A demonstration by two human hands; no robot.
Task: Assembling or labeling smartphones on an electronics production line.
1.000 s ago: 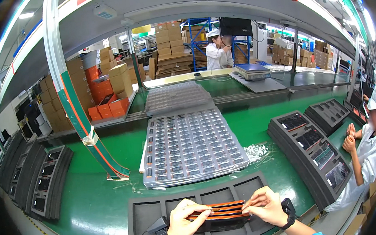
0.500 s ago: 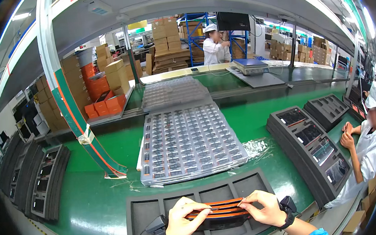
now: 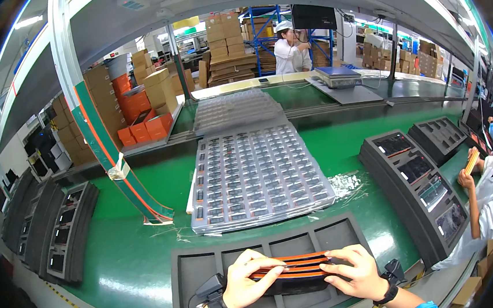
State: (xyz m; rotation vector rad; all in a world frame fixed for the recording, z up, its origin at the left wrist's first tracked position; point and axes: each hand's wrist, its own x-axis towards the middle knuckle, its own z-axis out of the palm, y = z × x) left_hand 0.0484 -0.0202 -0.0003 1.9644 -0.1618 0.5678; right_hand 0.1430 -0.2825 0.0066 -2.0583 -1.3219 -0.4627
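Between my two hands is a stack of flat black pieces with orange edges (image 3: 305, 273). My left hand (image 3: 252, 281) pinches its left end with thumb and fingers. At the right end, my right hand (image 3: 355, 269) grips it, thumb below and fingers above. Small gaps show between some of the orange edges. The stack is over the near part of a dark grey foam tray (image 3: 177, 269) with several rectangular recesses; whether it touches the tray is hidden. Beyond lies a clear plastic blister tray (image 3: 260, 179) filled with rows of small black parts.
Stacked foam trays holding black devices stand at left (image 3: 70, 234) and right (image 3: 414, 193). A green-and-orange taped post (image 3: 98, 142) rises on the left. A co-worker's hands (image 3: 468, 174) hold an orange-edged stack at far right. A scale (image 3: 338, 77) sits on the back bench.
The whole view has shifted slightly. My hands still grip the stack, and its orange edges look closer together. The co-worker on the right has turned and tilted their orange-edged stack.
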